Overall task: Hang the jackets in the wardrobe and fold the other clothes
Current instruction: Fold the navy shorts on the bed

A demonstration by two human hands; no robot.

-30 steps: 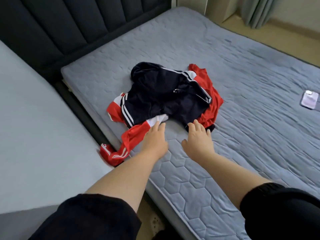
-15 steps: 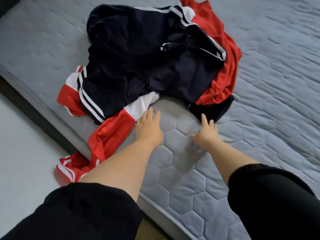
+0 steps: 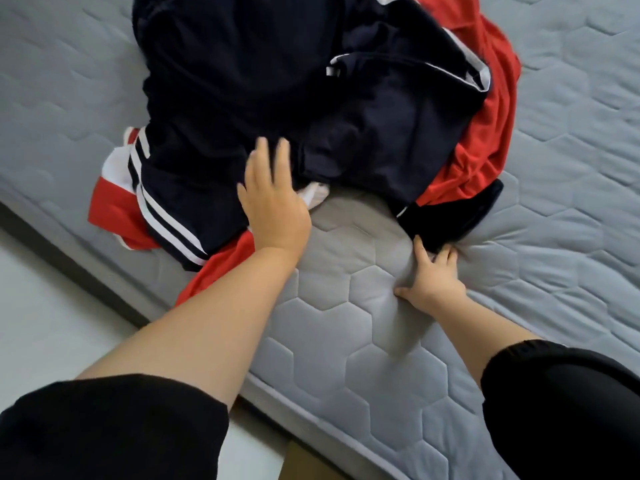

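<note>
A heap of clothes lies on the grey quilted mattress (image 3: pixel 346 323). On top is a navy jacket (image 3: pixel 259 81) with white stripes. Under it lie a red garment (image 3: pixel 485 140) with white parts and a black piece (image 3: pixel 457 216) at the heap's near right corner. My left hand (image 3: pixel 273 199) lies flat, fingers straight and blurred, on the navy jacket's near edge. My right hand (image 3: pixel 433 278) presses on the mattress, its fingertips touching the black piece's edge.
The mattress edge (image 3: pixel 329 420) runs diagonally across the lower part of the view. Left of it a pale grey surface (image 3: pixel 52 323) lies beyond a dark gap. A strip of tan floor (image 3: pixel 304 465) shows at the bottom.
The view has closed in on the heap. My left hand moved forward from the mattress onto the navy jacket. My right hand slid right to the black piece.
</note>
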